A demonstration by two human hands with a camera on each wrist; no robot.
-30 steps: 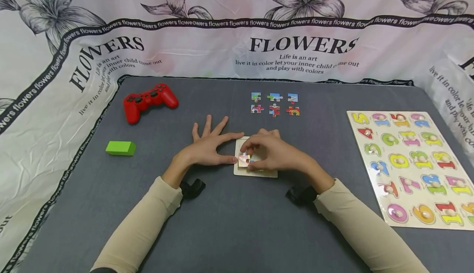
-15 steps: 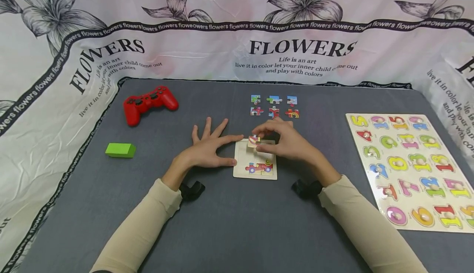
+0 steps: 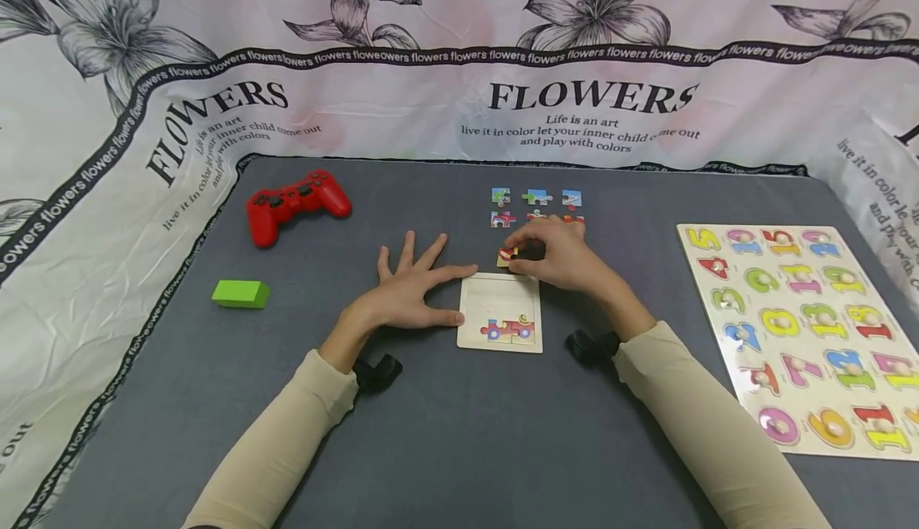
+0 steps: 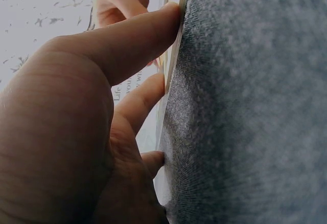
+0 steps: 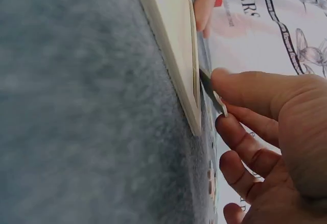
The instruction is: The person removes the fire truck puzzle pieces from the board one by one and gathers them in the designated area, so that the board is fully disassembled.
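Observation:
A small square wooden puzzle tray [image 3: 483,298] lies on the grey table. Joined jigsaw pieces [image 3: 506,329] showing part of a red vehicle fill its lower right area. My left hand [image 3: 409,298] is spread flat at the left, thumb and index fingertip against the tray's side; the left wrist view shows both fingertips [image 4: 171,17] along that edge. Just beyond the tray's far edge, my right hand [image 3: 563,258] pinches a red and yellow puzzle piece [image 3: 506,257] between thumb and fingers. In the right wrist view this puzzle piece [image 5: 213,92] is tilted, seen nearly edge-on.
Several loose puzzle pieces [image 3: 537,197] lie in two rows behind the right hand, which partly covers the nearer row. A red game controller [image 3: 297,203] and a green block [image 3: 240,294] are at the left. A number puzzle board [image 3: 804,337] lies at the right.
My right hand has carried the puzzle piece from over the tray's left part away to beyond its far edge, uncovering the joined pieces. The left hand has stayed at the tray's side.

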